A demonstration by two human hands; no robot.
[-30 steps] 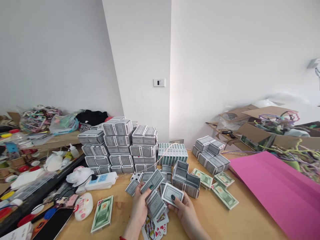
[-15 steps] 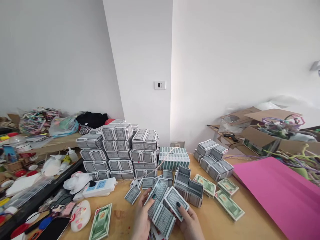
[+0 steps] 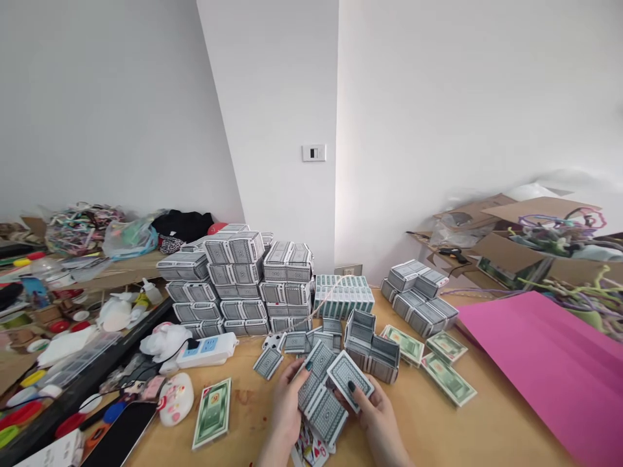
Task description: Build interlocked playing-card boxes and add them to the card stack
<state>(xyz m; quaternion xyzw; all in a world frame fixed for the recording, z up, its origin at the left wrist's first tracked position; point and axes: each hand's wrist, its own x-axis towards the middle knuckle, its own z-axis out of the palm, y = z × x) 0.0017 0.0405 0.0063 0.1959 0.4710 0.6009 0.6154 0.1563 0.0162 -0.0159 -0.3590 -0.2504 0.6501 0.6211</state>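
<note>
My left hand (image 3: 288, 405) is closed around a block of grey-backed playing cards (image 3: 325, 410), its thumb on the upper card. The block tilts over the table. Between its thumb and fingers my right hand (image 3: 378, 415) grips a playing card (image 3: 346, 375), grey back up, right beside the block; whether it is one card or several I cannot tell. Face-up cards (image 3: 315, 449) lie below the block, partly hidden by it. Just beyond my hands are loose cards (image 3: 268, 363) and a stepped structure of folded cards (image 3: 372, 350).
Folded-card blocks stand in a tall stack (image 3: 238, 272) at back left and a lower stack (image 3: 421, 305) at back right. Green card boxes (image 3: 211, 413) lie on both sides. A power strip (image 3: 207, 350), a phone (image 3: 121, 434) and a pink sheet (image 3: 530, 363) flank the work area.
The view has tilted down a little, so the background sits higher. Both hands keep their holds, and more of the face-up cards shows beneath the block.
</note>
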